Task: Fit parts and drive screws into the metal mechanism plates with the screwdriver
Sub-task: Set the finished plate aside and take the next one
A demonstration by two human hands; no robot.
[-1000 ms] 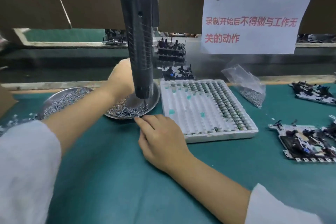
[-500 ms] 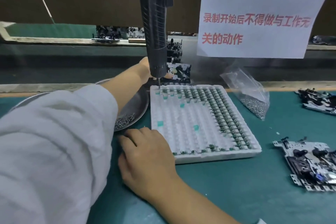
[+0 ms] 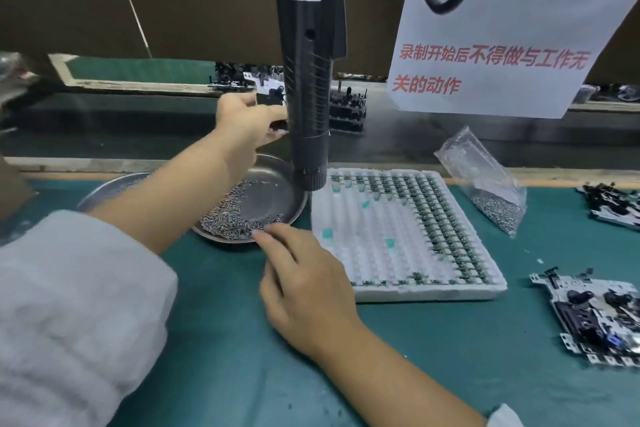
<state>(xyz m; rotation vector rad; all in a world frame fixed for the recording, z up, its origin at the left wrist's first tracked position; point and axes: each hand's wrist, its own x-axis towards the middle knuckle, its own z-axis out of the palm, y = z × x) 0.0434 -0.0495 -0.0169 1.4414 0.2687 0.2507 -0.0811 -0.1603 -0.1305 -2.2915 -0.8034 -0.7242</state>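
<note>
Nearest: right hand [image 3: 304, 291] palm-down on green bench mat [image 3: 450, 357], fingers loosely curled, fingertips [image 3: 260, 234] at near rim of steel screw dish [image 3: 291, 215] beside loose screws [image 3: 225, 218] — nothing visibly pinched; whether a screw is caught under the tips cannot be told. Placement judged convenient for picking one screw at a time. Right of it, white foam tray [image 3: 363, 253] of small green parts, filled rows at far and right side, within easy reach of both hands. Further right, metal mechanism plates [image 3: 595, 319] lying flat on mat, untouched, apart from both hands. Above dish, black electric screwdriver [image 3: 310, 80] hanging upright, nose just over tray's far-left corner — presumably suspended to keep it ready and off the bench. Farthest: left hand [image 3: 242, 125] reaching past dish, thumb and fingers closed round a small dark assembly [image 3: 272, 99] just behind screwdriver body, likely fetching next workpiece. Clear bag of screws [image 3: 491, 194] at right, paper notice [image 3: 502, 28] overhead.
</note>
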